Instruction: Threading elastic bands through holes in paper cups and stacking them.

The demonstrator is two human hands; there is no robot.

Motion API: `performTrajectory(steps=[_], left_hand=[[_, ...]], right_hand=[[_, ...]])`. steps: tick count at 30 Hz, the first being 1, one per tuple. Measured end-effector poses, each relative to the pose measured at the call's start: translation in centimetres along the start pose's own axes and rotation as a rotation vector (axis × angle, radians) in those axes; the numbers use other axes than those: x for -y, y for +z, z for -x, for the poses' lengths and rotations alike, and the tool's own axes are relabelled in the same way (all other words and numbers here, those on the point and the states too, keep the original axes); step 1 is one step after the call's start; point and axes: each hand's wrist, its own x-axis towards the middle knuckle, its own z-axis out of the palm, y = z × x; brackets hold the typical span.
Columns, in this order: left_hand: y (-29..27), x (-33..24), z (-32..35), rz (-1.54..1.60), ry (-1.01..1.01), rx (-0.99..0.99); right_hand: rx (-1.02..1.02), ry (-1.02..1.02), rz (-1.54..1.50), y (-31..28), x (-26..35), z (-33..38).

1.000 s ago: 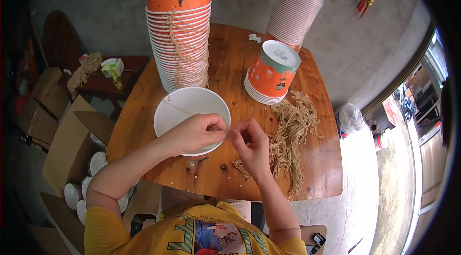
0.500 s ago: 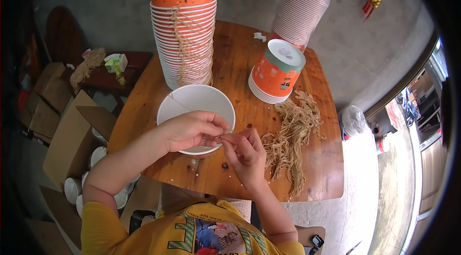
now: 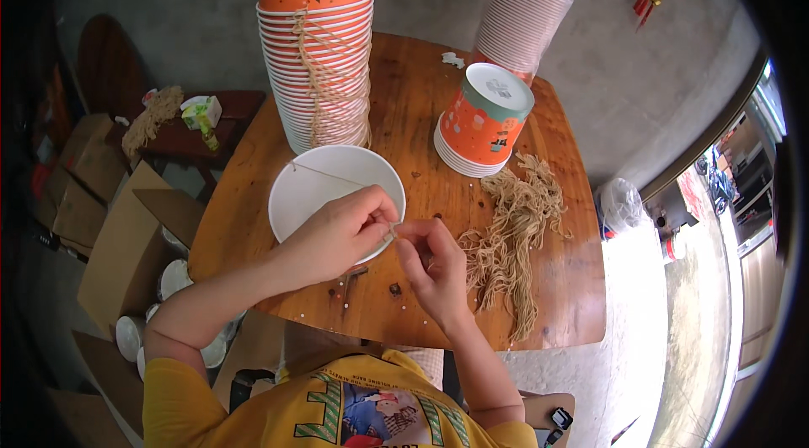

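Observation:
A white paper bucket [image 3: 295, 203] stands upright at the table's near side, its mouth facing up. A thin tan cord [image 3: 329, 175] runs from its far left rim across the mouth to my left hand [image 3: 350, 225]. That hand lies over the bucket's right side, fingers closed on the cord. My right hand [image 3: 436, 267] pinches close beside it, just outside the right rim, fingertips almost touching the left ones. A short bit of cord shows between the fingertips; the exact grip is partly hidden. To the right of my right hand lies a loose bundle of tan cords [image 3: 518, 229].
Behind the bucket rises a tall stack of orange and white buckets [image 3: 316, 69] with cords hanging down its side. Upturned buckets [image 3: 484, 123] and a plastic-wrapped stack of buckets [image 3: 527, 10] stand at the back right. An open cardboard box [image 3: 126, 254] with white-ended containers is left of the table [image 3: 404, 313].
Both hands have shifted slightly, my left hand closing more tightly near the rim. The cord across the bucket's mouth now looks straighter. The whole view has moved a little.

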Motion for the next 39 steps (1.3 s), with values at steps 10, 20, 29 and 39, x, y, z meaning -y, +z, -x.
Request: performTrajectory(steps=[10,20,29,39], left_hand=[[-0.2,-0.5,0.1,-0.191,0.154,-0.065],[-0.9,0.8,0.0,0.16,-0.023,0.074],[-0.7,0.0,0.5,-0.043,0.015,0.018],[0.1,-0.1,0.7,-0.25,0.181,-0.1]], right_hand=[[-0.043,-0.007,0.069,0.8,0.7,-0.7],[-0.042,0.121,-0.09,1.1,0.3,-0.6],[-0.023,0.1,-0.025,0.8,0.1,-0.4],[-0.065,0.01,0.149,0.9,0.5,-0.3]])
